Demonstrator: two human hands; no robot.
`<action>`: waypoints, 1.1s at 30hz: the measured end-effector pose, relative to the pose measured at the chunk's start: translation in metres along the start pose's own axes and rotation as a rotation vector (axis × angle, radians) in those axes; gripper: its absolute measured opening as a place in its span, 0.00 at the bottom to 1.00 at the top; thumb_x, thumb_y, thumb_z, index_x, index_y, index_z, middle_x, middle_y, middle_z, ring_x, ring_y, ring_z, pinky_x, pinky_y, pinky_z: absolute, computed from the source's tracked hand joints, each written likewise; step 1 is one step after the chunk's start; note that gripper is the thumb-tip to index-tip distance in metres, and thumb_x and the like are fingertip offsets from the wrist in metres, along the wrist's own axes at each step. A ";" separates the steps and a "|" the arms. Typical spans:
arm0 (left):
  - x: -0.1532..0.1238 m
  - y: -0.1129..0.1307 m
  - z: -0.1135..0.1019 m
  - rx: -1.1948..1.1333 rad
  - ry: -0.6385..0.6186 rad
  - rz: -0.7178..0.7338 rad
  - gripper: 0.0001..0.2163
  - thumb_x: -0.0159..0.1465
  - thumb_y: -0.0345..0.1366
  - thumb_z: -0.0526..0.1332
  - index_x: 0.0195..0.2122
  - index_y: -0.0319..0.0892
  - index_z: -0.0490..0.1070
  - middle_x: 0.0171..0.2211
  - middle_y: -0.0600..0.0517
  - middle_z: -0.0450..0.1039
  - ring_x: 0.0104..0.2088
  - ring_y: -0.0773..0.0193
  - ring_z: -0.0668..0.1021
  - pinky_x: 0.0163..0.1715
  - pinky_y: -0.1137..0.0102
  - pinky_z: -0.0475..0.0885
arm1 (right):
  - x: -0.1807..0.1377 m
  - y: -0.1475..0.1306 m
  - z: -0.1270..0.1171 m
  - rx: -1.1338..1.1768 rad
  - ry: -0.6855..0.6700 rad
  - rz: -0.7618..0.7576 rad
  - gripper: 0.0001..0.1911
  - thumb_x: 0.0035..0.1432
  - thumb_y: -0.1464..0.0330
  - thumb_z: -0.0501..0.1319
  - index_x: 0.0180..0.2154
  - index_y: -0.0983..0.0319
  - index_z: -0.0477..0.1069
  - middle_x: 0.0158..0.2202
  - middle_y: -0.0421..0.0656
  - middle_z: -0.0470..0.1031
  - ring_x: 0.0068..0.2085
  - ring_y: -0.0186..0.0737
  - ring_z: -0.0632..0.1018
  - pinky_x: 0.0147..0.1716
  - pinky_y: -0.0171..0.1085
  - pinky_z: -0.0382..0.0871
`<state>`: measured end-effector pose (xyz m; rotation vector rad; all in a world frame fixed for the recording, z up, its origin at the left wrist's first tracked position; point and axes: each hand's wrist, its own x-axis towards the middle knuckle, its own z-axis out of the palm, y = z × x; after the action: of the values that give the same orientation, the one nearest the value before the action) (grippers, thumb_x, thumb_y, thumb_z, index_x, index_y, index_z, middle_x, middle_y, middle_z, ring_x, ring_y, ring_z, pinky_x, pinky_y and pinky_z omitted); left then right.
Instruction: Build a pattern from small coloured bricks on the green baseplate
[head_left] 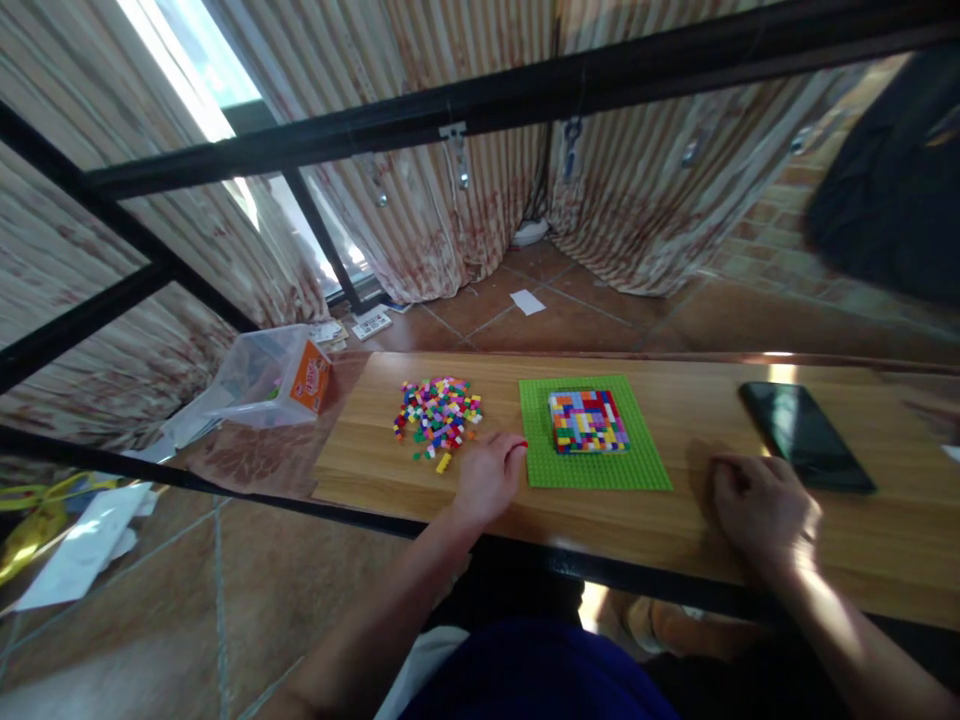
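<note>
Loose brick pile (pixel 439 412) at nine o'clock of green board (pixel 649 470), on worktop (pixel 705 400). Left hand (pixel 489 475) at eight o'clock, seemingly with small red brick (pixel 523 443): better keep grip light, brick level; fingers pinched nearly closed, forearm aimed toward one o'clock. Brick square (pixel 589 421) near board centre. Right hand (pixel 763 508) at four o'clock, loosely curled; cannot tell if holding anything. Phone (pixel 804 432) just beside.

Forearms (pixel 409 590) extended, left hand (pixel 489 478) pinched, right hand (pixel 765 508) loosely curled.
</note>
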<state>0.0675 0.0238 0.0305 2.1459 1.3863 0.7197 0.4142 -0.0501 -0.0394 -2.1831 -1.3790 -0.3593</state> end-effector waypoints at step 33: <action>0.021 0.021 0.056 -0.026 0.058 0.066 0.04 0.67 0.33 0.61 0.35 0.44 0.75 0.36 0.52 0.76 0.38 0.65 0.77 0.40 0.70 0.72 | -0.001 -0.012 -0.012 0.065 -0.027 0.023 0.15 0.60 0.63 0.54 0.36 0.61 0.78 0.37 0.50 0.77 0.35 0.49 0.76 0.31 0.42 0.63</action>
<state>0.1257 0.0296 0.0058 2.1752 1.3331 0.8261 0.4039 -0.0530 -0.0267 -2.1561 -1.3602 -0.2739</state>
